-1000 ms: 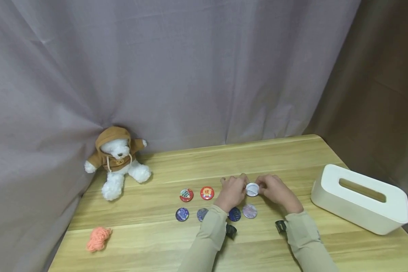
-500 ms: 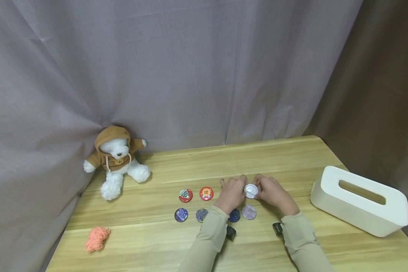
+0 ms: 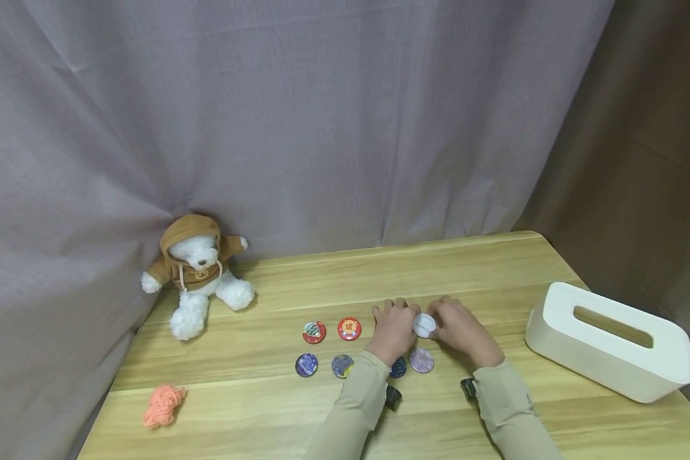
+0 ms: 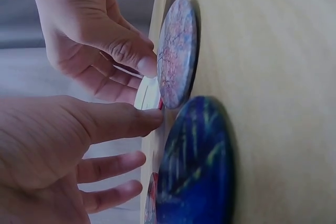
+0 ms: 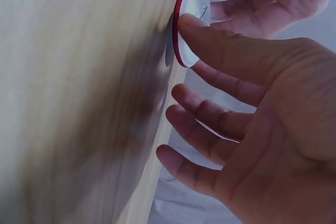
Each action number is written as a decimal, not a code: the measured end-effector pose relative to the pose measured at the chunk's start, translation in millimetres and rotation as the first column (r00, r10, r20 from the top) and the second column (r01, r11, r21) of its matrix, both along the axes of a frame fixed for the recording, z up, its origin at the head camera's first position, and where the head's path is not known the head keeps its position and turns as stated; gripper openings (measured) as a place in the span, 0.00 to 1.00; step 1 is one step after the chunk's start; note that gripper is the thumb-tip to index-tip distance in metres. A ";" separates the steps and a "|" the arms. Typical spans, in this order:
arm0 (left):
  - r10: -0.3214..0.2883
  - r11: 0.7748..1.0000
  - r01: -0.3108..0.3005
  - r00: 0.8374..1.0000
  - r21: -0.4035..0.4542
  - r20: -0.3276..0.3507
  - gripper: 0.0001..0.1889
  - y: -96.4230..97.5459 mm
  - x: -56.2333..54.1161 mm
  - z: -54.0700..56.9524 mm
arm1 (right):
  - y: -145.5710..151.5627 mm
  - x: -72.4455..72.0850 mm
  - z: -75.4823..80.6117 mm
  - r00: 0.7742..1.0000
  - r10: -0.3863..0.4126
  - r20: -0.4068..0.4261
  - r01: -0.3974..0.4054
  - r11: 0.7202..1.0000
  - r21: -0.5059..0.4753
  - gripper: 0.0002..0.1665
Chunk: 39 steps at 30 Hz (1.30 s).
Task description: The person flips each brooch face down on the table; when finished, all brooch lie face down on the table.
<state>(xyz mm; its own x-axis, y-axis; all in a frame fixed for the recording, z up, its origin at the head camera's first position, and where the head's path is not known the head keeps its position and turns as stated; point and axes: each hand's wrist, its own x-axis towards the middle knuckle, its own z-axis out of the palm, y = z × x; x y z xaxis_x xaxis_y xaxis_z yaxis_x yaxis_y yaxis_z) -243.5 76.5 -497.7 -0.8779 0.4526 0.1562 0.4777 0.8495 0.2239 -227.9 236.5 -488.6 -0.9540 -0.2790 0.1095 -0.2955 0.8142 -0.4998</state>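
Note:
A round pin-back button badge (image 3: pixel 424 325) lies white back up between my hands, its red rim showing in the right wrist view. My right hand (image 3: pixel 460 329) pinches its right edge, thumb (image 5: pixel 197 27) on the back, other fingers spread. On the opposite edge my left hand (image 3: pixel 395 329) grips it between thumb and finger. A lilac badge (image 4: pixel 177 53) and a dark blue badge (image 4: pixel 197 163) lie close in front, the blue one partly hidden by the left wrist in the head view.
Left of the hands lie two red badges (image 3: pixel 349 328) and two blue-purple badges (image 3: pixel 306 365). A teddy bear (image 3: pixel 198 275) in a brown hoodie sits at the back left, with coral yarn (image 3: pixel 163 405) nearer. A white tissue box (image 3: pixel 609 342) stands on the right.
The held badge has tipped flatter and come slightly nearer and left, its white back facing up more fully. The right hand has shifted slightly left with it.

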 end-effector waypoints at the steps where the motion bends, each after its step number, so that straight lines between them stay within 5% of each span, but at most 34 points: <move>1: -0.001 1.000 0.001 1.000 -0.003 0.001 0.13 0.4 -0.1 -0.2 | 0.1 0.5 0.3 1.000 -0.003 -0.003 0.004 1.000 0.012 0.17; 20: -0.046 0.999 0.047 0.999 -0.023 0.010 0.12 -3.8 2.6 -8.1 | 0.5 7.2 -1.5 0.999 0.000 -0.034 0.005 0.989 0.145 0.14; 28: -0.140 0.987 0.136 0.989 0.080 0.041 0.11 -16.1 -3.1 -2.3 | 4.8 3.6 -3.3 0.999 0.002 -0.037 0.001 0.998 0.058 0.20; 39: -0.146 0.917 0.064 0.972 0.393 0.183 0.24 -43.4 -14.1 8.2 | -1.9 -1.0 4.0 0.992 -0.029 -0.124 0.013 0.992 -0.125 0.20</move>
